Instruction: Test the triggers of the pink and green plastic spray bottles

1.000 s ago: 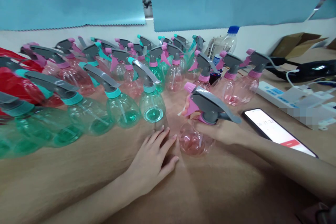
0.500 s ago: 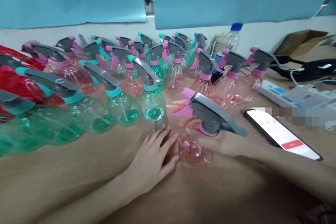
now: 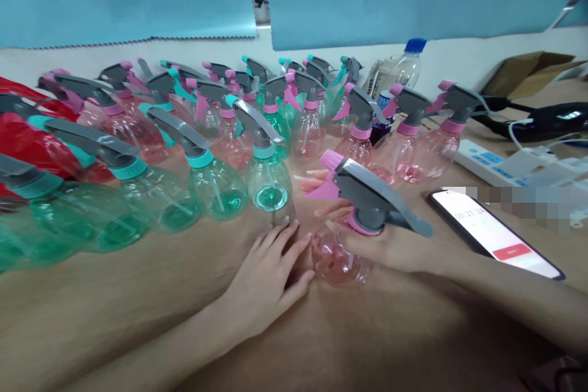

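My right hand [image 3: 390,246] is wrapped round the neck and upper body of a pink spray bottle [image 3: 334,263] with a grey and pink trigger head. The bottle stands tilted on the brown tabletop, and some of its body is hidden by my fingers. Flat on the table just left of it lies my left hand [image 3: 271,272], fingers spread and holding nothing. Beyond my left fingertips is a green spray bottle [image 3: 269,180] with a teal collar. Another green spray bottle [image 3: 217,193] stands to its left.
Several pink and green spray bottles fill the back and left. At right lie a phone [image 3: 496,236] showing a timer and a white power strip [image 3: 487,162]. A blue-capped plastic bottle [image 3: 408,67], an open cardboard box [image 3: 528,73] and a red plastic bag [image 3: 37,144] are farther back.
Almost nothing has moved. The phone's timer has advanced, and both hands and the pink spray bottle hold nearly the same positions.
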Tool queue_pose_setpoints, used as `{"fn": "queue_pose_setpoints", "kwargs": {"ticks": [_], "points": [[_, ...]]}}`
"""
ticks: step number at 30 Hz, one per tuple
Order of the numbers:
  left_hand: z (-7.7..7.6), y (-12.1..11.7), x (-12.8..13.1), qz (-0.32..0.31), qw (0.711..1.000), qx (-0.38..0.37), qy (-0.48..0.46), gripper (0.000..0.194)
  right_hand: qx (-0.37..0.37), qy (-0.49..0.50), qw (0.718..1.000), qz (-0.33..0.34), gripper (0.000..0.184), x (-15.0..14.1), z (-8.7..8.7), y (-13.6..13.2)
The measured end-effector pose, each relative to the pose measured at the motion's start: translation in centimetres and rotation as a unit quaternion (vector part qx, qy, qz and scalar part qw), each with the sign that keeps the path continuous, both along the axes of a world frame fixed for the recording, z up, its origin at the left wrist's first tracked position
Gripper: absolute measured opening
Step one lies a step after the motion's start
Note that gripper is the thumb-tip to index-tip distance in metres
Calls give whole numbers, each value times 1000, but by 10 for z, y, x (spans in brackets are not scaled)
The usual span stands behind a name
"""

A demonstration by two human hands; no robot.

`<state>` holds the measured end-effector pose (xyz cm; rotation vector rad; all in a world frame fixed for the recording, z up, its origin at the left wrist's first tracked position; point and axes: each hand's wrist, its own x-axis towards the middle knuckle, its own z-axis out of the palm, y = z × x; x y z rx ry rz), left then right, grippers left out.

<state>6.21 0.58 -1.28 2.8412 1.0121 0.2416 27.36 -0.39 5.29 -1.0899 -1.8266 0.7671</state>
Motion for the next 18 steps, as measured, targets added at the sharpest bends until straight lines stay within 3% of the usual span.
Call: {"fn": "queue_pose_setpoints", "kwargs": {"ticks": [3, 10, 18], "points": [[0, -1, 0, 0, 1000, -2, 0, 46, 12, -42, 999, -31, 14, 2, 0, 3], [-1, 0, -1, 2, 1000, 3, -4, 50, 15, -91, 992, -83, 6, 9, 1, 13], [-1, 0, -1, 3, 1000, 4, -6, 49, 14, -91, 994, -58, 9, 7, 9, 12]]}}
